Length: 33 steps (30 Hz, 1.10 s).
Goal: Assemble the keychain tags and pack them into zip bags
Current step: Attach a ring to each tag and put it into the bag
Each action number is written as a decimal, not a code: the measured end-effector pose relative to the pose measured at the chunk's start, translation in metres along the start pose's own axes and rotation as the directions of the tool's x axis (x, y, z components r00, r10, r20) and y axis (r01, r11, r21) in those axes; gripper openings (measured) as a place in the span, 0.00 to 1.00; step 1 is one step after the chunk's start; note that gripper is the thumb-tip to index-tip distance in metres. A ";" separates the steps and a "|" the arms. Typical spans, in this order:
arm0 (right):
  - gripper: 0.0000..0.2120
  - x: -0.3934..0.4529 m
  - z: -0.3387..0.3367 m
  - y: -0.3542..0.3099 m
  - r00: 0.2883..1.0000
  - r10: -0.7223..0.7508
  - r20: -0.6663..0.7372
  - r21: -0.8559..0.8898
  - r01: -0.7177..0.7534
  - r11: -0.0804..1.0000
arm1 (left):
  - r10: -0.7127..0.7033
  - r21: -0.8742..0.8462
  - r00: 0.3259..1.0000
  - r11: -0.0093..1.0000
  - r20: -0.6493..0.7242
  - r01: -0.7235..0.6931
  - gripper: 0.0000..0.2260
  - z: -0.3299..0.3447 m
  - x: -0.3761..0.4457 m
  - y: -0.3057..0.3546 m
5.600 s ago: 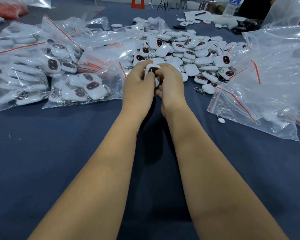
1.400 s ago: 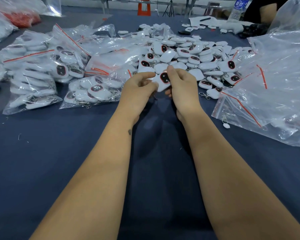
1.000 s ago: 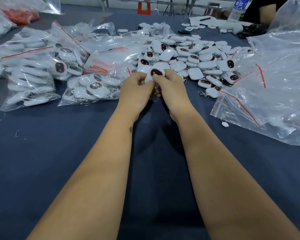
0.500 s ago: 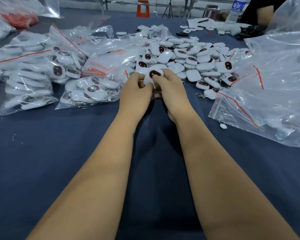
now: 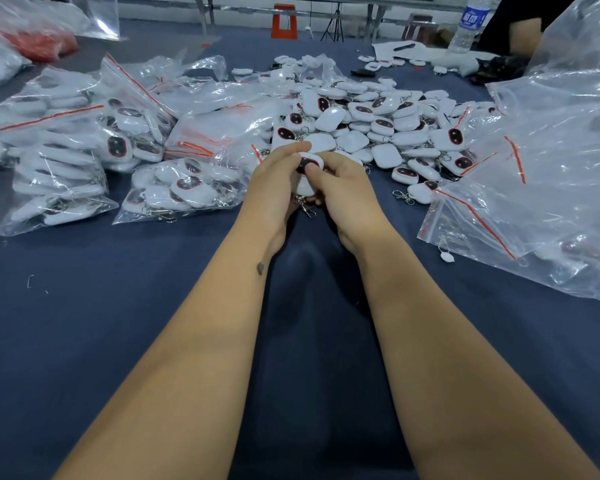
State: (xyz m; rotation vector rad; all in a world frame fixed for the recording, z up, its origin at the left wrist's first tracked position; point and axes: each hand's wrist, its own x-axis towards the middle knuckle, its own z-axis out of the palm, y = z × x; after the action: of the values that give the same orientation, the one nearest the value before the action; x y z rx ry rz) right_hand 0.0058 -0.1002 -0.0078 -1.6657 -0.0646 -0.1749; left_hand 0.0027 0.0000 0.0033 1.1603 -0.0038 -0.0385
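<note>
A white keychain tag (image 5: 307,166) with a dark, red-rimmed oval face sits between both hands above the blue table. My left hand (image 5: 274,188) grips it from the left, fingers curled over its top. From the right, my right hand (image 5: 347,192) pinches it with the thumb pressing on its face. A metal clasp (image 5: 305,207) dangles below the tag. Behind the hands lies a pile of loose white tags (image 5: 371,123). Filled zip bags (image 5: 181,188) of tags lie to the left.
Clear zip bags with red seals (image 5: 534,188) are heaped on the right. A loose tag with clasp (image 5: 420,195) lies near them. A water bottle (image 5: 466,26) and another person's arm (image 5: 523,31) are at the far right. Bare blue table cloth (image 5: 84,323) spreads in front.
The hands stay together on the tag, which has tipped slightly so that its dark face now sits under my right thumb. The metal clasp now hangs visible below.
</note>
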 end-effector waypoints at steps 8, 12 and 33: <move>0.08 0.004 0.000 0.001 0.999 0.036 0.006 0.001 -0.036 0.999 | -0.058 -0.018 0.998 0.998 0.016 0.058 0.13 -0.002 0.003 0.003; 0.08 0.003 0.000 0.001 0.999 0.027 0.018 -0.019 -0.027 0.999 | -0.069 -0.046 0.997 0.996 0.033 0.070 0.16 -0.002 0.002 0.004; 0.12 0.001 0.001 -0.006 1.000 0.027 0.011 0.086 -0.028 0.996 | 0.054 0.064 0.997 0.997 -0.058 -0.050 0.11 -0.002 0.004 -0.002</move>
State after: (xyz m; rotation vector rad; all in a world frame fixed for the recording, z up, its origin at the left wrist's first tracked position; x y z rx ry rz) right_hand 0.0057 -0.0988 -0.0015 -1.5805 -0.0564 -0.1412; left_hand 0.0066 0.0014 0.0008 1.2229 0.0177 0.0425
